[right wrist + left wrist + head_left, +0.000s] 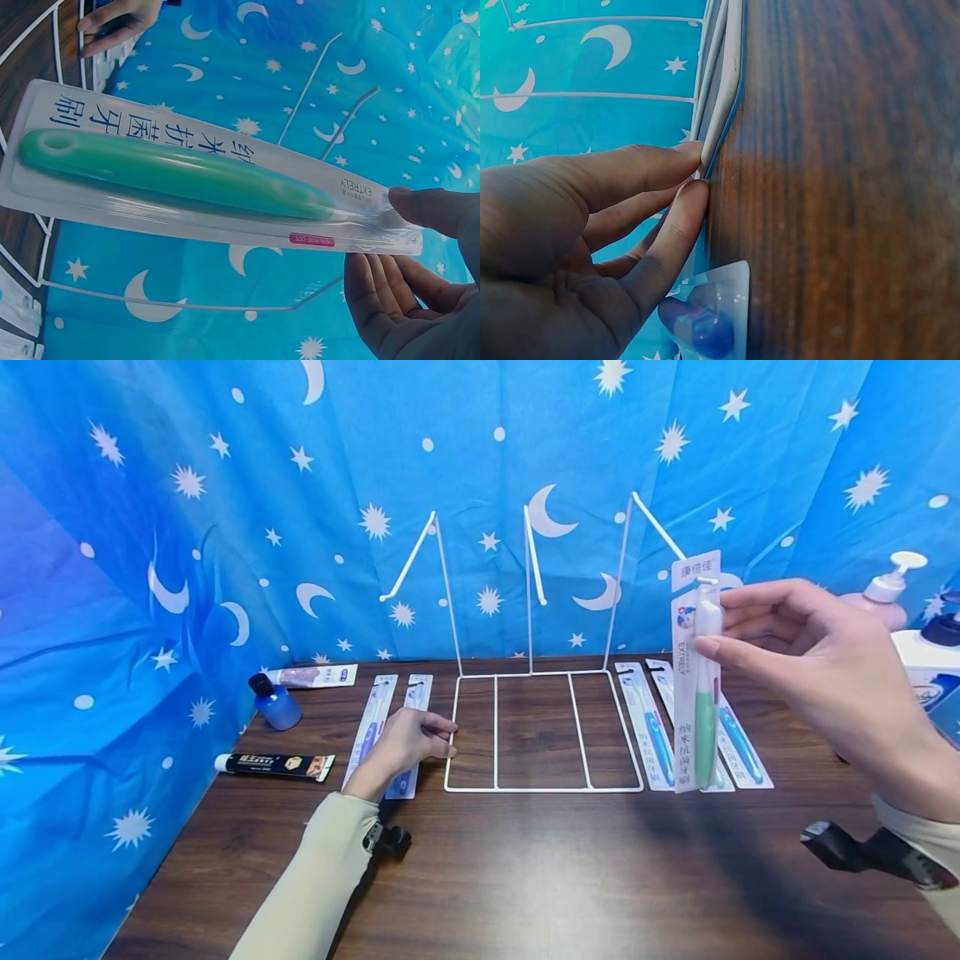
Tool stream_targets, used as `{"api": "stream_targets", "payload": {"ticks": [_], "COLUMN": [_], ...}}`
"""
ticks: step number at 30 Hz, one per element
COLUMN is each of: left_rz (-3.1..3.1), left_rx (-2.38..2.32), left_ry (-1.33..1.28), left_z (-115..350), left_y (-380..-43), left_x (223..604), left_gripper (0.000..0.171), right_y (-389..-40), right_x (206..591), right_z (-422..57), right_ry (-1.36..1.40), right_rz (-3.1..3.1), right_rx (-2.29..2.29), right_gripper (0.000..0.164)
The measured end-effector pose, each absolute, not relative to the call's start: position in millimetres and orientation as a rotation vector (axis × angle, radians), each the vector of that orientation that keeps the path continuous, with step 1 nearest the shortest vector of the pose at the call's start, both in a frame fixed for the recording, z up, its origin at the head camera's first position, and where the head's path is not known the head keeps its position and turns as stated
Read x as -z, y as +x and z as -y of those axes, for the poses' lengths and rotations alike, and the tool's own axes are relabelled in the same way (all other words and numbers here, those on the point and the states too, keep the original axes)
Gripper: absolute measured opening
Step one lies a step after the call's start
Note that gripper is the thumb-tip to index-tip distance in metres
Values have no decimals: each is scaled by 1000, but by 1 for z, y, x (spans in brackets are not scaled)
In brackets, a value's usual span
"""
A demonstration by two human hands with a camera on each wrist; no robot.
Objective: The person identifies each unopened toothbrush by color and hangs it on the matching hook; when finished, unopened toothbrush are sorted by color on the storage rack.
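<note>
My right hand [817, 652] holds a packaged green toothbrush [705, 739] upright, thumb on the front near the top of the pack and fingers behind. The right prong [658, 525] of a white wire rack [543, 790] runs to the card's top, and its tip shows in front of the card there. In the right wrist view the green handle [172, 172] lies under clear plastic. My left hand [411, 739] pinches the left rail of the rack's base; the left wrist view shows thumb and fingertip at the white wire [718, 127].
Packaged blue toothbrushes [651, 735] lie right of the rack, purple-blue ones [369, 727] left. Further left are a black toothpaste tube [273, 766], a white tube [318, 676] and a blue bottle [279, 706]. Pump bottles [888, 587] stand far right. A star-patterned blue cloth [480, 443] hangs behind.
</note>
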State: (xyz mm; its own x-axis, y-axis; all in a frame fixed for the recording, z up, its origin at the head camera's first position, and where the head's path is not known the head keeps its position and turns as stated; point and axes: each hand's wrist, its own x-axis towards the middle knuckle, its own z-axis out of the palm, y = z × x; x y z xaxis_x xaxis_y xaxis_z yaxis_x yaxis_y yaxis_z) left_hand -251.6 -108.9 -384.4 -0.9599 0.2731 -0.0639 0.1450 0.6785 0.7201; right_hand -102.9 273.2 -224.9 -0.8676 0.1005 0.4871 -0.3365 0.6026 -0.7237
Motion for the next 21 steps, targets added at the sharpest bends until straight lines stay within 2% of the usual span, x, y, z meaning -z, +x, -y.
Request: {"api": "stream_targets", "payload": {"ticks": [10,21], "left_rz": [-2730,-2727], "left_rx": [-1160,-1162], "left_ry": [337,330], "left_z": [109,108], "left_y": [-252,-252], "left_x": [385,386], "left_gripper": [30,29], "right_y": [-126,-168], "right_x": [228,234], "right_z": [-269,-268], "right_ry": [263,177], "right_rz": [2289,2271], "right_rx": [-1225,-1075], "right_gripper": [47,46]}}
